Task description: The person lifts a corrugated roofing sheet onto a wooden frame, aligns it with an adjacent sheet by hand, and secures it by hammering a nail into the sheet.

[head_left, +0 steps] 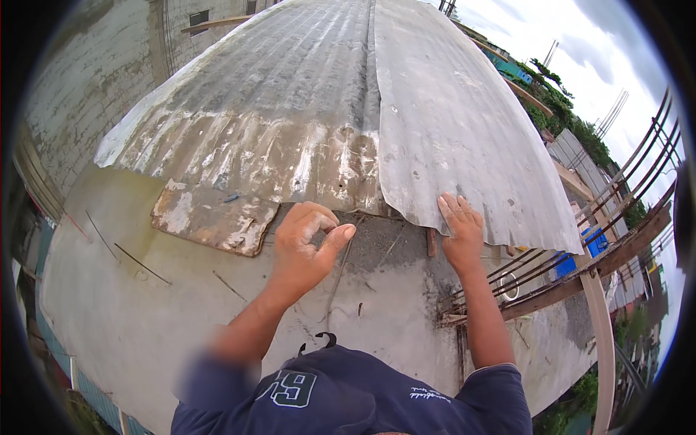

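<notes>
Two metal roofing sheets lie side by side and overlap: a stained, rust-marked corrugated sheet (290, 138) on the left and a plainer grey sheet (457, 138) on the right. My right hand (462, 232) rests with its fingers stretched flat on the grey sheet's near edge. Close to the near edge of the stained sheet, my left hand (308, 246) is half curled, its thumb apart from the fingers. Nothing shows in it. Left of that hand, a worn, plaster-spattered board (214, 217) sticks out from below the stained sheet.
Bare concrete (181, 312) surrounds me, with several thin rods and wires (143, 263) poking up. To the right, long rebar (623, 192) runs over a timber beam (558, 283). A blue container (569, 264) is beyond it. A rough wall (87, 94) rises at the left.
</notes>
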`<state>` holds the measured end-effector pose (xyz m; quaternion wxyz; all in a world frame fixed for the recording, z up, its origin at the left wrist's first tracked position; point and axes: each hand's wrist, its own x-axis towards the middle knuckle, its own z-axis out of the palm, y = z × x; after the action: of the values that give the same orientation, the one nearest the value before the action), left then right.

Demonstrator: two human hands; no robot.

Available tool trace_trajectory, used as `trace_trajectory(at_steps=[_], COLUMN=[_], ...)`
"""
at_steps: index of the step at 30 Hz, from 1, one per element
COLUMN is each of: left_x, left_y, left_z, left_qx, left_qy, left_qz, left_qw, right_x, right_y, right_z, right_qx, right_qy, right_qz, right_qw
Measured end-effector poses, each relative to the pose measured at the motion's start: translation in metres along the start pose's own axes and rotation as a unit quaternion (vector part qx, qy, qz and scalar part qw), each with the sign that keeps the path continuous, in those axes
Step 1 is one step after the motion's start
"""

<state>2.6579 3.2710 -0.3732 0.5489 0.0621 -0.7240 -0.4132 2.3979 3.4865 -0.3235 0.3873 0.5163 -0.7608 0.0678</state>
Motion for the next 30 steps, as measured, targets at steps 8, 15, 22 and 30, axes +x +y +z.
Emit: trace_trajectory(at_steps=[8,15,22,30], left_x=[-0.002,0.052,0.047,0.056], left_y=[-0.002,-0.041,-0.069,-0.069], left_z=[-0.035,0.020,0.029,0.036], left_qx=[-0.076,0.280,0.282,0.316], left_qy=[-0.192,-0.113,-0.120,-0.111], left_qz=[-0.067,0.176,0.178,0.180], left_qw=[0.976,0.937,0.935,0.925], right_x=[0.002,0.035,0.028,-0.012], right_y=[-0.014,-0.005,0.011,0.036], right_z=[0.007,-0.029,-0.042,0.010], right_qx=[0.000,0.113,0.177,-0.010], right_qy=[0.025,0.041,0.050,0.037], right_qz=[0.004,0.011,0.063,0.001], right_qw=[1.000,0.993,0.981,0.999])
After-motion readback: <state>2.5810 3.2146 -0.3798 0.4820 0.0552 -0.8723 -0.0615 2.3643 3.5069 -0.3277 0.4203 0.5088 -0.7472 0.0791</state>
